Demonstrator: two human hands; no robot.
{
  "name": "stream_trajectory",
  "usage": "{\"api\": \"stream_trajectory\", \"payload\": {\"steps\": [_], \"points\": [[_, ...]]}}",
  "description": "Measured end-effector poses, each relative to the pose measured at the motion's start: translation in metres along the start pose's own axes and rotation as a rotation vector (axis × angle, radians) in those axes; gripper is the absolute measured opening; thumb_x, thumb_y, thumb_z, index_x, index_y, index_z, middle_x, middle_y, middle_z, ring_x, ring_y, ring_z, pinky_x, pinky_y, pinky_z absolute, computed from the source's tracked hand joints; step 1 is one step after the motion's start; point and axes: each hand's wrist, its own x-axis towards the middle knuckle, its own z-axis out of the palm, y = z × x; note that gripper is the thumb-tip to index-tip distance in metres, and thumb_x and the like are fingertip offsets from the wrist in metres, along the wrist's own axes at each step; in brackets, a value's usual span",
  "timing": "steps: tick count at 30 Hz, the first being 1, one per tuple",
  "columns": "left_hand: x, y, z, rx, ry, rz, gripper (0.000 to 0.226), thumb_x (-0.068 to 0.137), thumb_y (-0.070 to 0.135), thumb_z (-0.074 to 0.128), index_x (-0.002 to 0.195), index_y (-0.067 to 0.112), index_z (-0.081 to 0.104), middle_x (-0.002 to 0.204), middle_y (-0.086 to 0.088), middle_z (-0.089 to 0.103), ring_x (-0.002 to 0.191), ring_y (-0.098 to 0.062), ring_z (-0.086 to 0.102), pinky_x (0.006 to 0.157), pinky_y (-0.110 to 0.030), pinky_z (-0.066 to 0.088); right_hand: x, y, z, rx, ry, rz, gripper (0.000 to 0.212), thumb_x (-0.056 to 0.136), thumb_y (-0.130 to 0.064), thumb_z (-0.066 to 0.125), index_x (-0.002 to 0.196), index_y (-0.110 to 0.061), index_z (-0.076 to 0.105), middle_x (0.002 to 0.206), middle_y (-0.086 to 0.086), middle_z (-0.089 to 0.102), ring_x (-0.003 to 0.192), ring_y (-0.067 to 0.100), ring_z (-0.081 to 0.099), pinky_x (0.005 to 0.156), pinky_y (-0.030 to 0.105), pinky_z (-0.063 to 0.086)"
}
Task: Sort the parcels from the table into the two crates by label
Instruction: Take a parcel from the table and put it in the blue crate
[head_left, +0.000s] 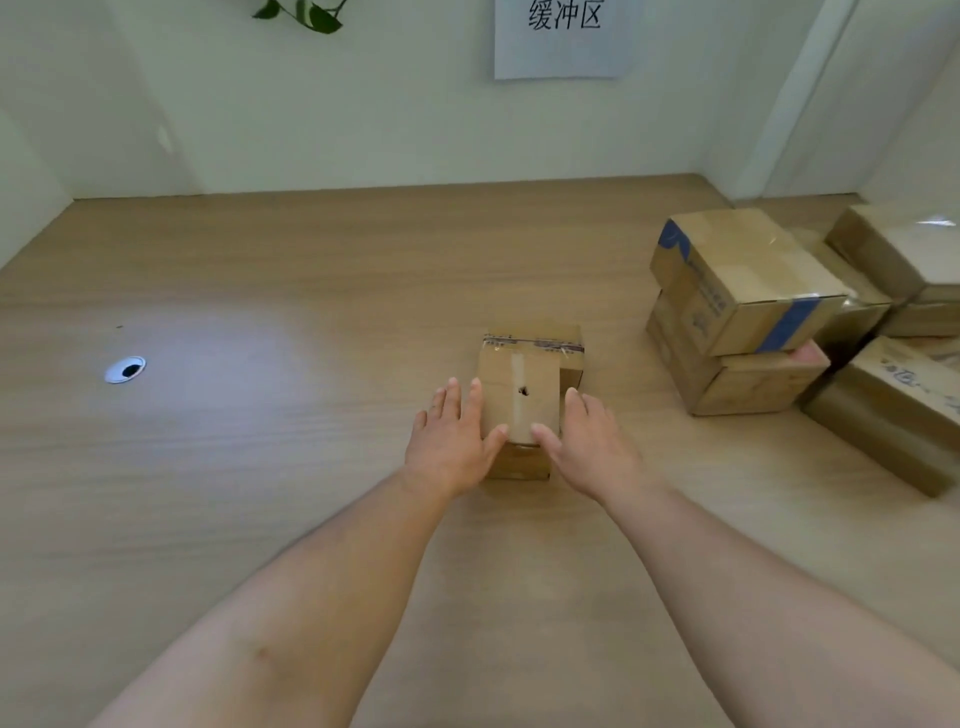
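- A small brown cardboard parcel (524, 395) stands on the pale wood-grain counter (311, 270), a little right of the middle and close in front of the person. A strip of tape runs down its top with a small dark hole in it, and printed tape crosses the far edge.
- The left hand (452, 441) lies flat along the parcel's left side. Its fingers are straight and together, pointing away from the person, and the thumb tip rests on the near part of the top.
- The right hand (589, 441) mirrors it on the right side, fingers straight and thumb tip on the top. Neither hand curls round the parcel, which sits on the counter between the two flat palms.
- To the right, with a strip of counter between it and the right hand, a brown carton banded with blue tape (737, 275) sits skewed on top of a lower brown carton (743, 387). Something pink (811, 356) shows at the lower one's right corner.
- Crowded just beyond that stack are a far taped carton (893, 249) and a near scribbled carton (893, 415), both cut off by the picture's right edge.
- Well to the left, a round grey cable grommet (124, 369) is set into the counter.
- On the white wall (311, 114) behind hangs a white paper sign with black Chinese characters (565, 39). Green plant leaves (306, 13) hang at the top edge.
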Motion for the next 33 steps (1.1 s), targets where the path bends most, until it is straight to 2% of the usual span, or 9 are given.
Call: {"api": "stream_trajectory", "payload": {"steps": [5, 9, 16, 20, 23, 26, 29, 31, 33], "points": [[0.022, 0.004, 0.005, -0.132, -0.033, -0.018, 0.073, 0.102, 0.050, 0.028, 0.155, 0.013, -0.008, 0.163, -0.012, -0.003, 0.150, -0.027, 0.005, 0.121, -0.041, 0.013, 0.023, -0.003, 0.006, 0.138, -0.086, 0.054, 0.075, 0.099, -0.044, 0.044, 0.153, -0.004, 0.013, 0.152, 0.017, 0.034, 0.138, 0.033, 0.034, 0.109, 0.041, 0.033], [0.017, 0.010, 0.008, -0.328, -0.036, -0.087, 0.077, 0.101, 0.043, 0.038, 0.154, 0.010, -0.008, 0.161, -0.012, 0.017, 0.145, -0.031, 0.023, 0.116, -0.041, 0.025, 0.021, -0.007, 0.007, 0.258, -0.127, 0.127, 0.075, 0.099, -0.038, 0.047, 0.155, -0.009, 0.005, 0.153, 0.016, 0.034, 0.137, 0.033, 0.037, 0.107, 0.038, 0.033], [-0.021, 0.015, -0.002, -0.491, -0.030, -0.243, 0.094, 0.091, 0.029, 0.059, 0.155, 0.021, -0.010, 0.147, -0.019, 0.041, 0.133, -0.034, 0.042, 0.108, -0.040, 0.038, -0.015, -0.005, 0.001, 0.388, -0.102, 0.173, 0.101, 0.083, -0.029, 0.068, 0.155, -0.025, -0.002, 0.145, 0.012, 0.045, 0.130, 0.030, 0.045, 0.104, 0.039, 0.040], [-0.060, 0.011, 0.000, -0.747, 0.014, -0.298, 0.091, 0.087, 0.034, 0.063, 0.156, 0.026, 0.005, 0.142, -0.007, 0.048, 0.126, -0.029, 0.048, 0.103, -0.034, 0.042, -0.048, -0.007, -0.002, 0.466, -0.098, 0.142, 0.099, 0.083, -0.027, 0.068, 0.155, -0.024, 0.000, 0.143, 0.007, 0.048, 0.127, 0.029, 0.048, 0.102, 0.038, 0.042], [-0.093, 0.009, 0.003, -0.845, 0.057, -0.299, 0.066, 0.087, 0.026, 0.064, 0.143, 0.022, 0.031, 0.129, -0.007, 0.058, 0.113, -0.026, 0.056, 0.097, -0.040, 0.048, -0.077, -0.011, 0.000, 0.458, -0.106, 0.098, 0.097, 0.083, -0.021, 0.067, 0.155, -0.023, 0.002, 0.140, 0.008, 0.049, 0.123, 0.030, 0.050, 0.099, 0.040, 0.045], [-0.126, 0.008, 0.003, -0.910, 0.100, -0.287, 0.046, 0.090, 0.029, 0.061, 0.131, 0.025, 0.040, 0.125, -0.007, 0.056, 0.108, -0.024, 0.056, 0.096, -0.043, 0.049, -0.104, -0.016, 0.006, 0.455, -0.100, 0.038, 0.087, 0.081, -0.009, 0.058, 0.152, -0.027, 0.011, 0.132, 0.010, 0.051, 0.114, 0.032, 0.054, 0.093, 0.046, 0.050], [-0.165, 0.005, 0.003, -1.007, 0.108, -0.316, 0.055, 0.092, 0.053, 0.053, 0.137, 0.027, 0.037, 0.134, -0.005, 0.051, 0.117, -0.026, 0.053, 0.098, -0.048, 0.048, -0.133, -0.019, 0.016, 0.513, -0.098, -0.033, 0.080, 0.079, -0.005, 0.052, 0.147, -0.037, 0.024, 0.125, 0.011, 0.053, 0.107, 0.031, 0.056, 0.089, 0.046, 0.052], [-0.191, 0.000, 0.004, -1.074, 0.118, -0.405, 0.059, 0.091, 0.065, 0.046, 0.132, 0.024, 0.037, 0.130, -0.004, 0.052, 0.118, -0.027, 0.052, 0.094, -0.048, 0.050, -0.152, -0.022, 0.022, 0.617, -0.148, -0.053, 0.065, 0.084, -0.012, 0.058, 0.141, -0.033, 0.036, 0.119, 0.009, 0.056, 0.103, 0.027, 0.058, 0.084, 0.040, 0.051], [-0.217, -0.010, 0.007, -1.103, 0.155, -0.498, 0.065, 0.089, 0.071, 0.040, 0.129, 0.020, 0.038, 0.127, -0.005, 0.052, 0.118, -0.027, 0.052, 0.088, -0.045, 0.051, -0.169, -0.030, 0.025, 0.705, -0.209, -0.079, 0.037, 0.088, -0.035, 0.061, 0.121, -0.023, 0.051, 0.111, 0.002, 0.058, 0.099, 0.021, 0.057, 0.084, 0.039, 0.050]]}}
